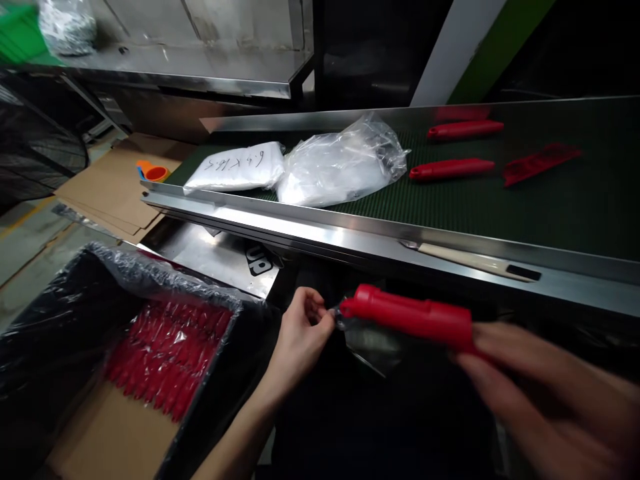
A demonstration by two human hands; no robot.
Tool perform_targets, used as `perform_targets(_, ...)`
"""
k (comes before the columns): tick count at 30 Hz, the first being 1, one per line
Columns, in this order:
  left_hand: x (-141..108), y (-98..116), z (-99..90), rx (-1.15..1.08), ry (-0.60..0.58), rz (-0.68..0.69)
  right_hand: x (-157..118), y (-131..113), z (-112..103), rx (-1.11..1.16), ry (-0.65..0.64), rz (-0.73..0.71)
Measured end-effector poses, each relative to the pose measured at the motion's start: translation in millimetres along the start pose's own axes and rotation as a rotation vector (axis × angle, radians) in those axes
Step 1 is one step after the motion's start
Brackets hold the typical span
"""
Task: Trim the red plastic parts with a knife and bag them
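Observation:
My right hand (530,380), blurred by motion, grips a red plastic handle (410,313) by its right end. At the left end of this piece is a small loop. Just left of that loop, my left hand (303,327) pinches the edge of a clear plastic bag (375,345), which hangs below the handle. Whether the handle's tip is inside the bag's mouth I cannot tell. Similar red handles (453,169) lie on the dark green conveyor belt beyond my hands, one of them smeared by motion.
A stack of clear bags (235,167) and a crumpled bag (345,167) lie on the belt. A knife-like tool (465,259) rests on the metal rail. At lower left, a lined box (107,427) holds bagged red pieces (170,353). Cardboard sheets (110,190) lie behind it.

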State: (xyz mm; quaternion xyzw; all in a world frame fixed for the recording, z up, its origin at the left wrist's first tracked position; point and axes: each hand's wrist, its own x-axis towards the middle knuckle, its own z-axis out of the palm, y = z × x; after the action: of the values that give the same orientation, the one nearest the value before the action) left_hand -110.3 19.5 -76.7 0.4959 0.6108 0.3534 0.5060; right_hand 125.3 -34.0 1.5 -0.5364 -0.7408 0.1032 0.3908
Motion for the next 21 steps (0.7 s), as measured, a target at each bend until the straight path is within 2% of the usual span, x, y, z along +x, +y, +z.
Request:
perform_targets(2, 4, 1, 0.0, -0.072, -0.026, -0.053, -9, 2, -2, -0.009, -0.089, -0.170)
perform_targets(4, 2, 3, 2.4, -0.129, -0.078, -0.088, -14, 2, 3, -0.033, -0.147, -0.271)
perform_targets(6, -2, 5, 5.9, -0.169, -0.135, -0.103, -15, 2, 9, -0.103, -0.180, -0.332)
perform_targets(9, -11, 6, 10.7, -0.183, -0.167, -0.083, -15, 4, 17, -0.164, -0.190, -0.326)
perform_targets(12, -17, 5, 13.2, -0.152, -0.136, -0.029, -18, 6, 21, -0.202, -0.188, -0.365)
perform_targets(17, -20, 6, 11.9, -0.017, -0.057, 0.107, -26, 10, 24, -0.199, -0.258, -0.474)
perform_targets(21, -24, 5, 12.9, 0.037, -0.094, 0.290, -27, 12, 31, -0.182, -0.228, -0.491)
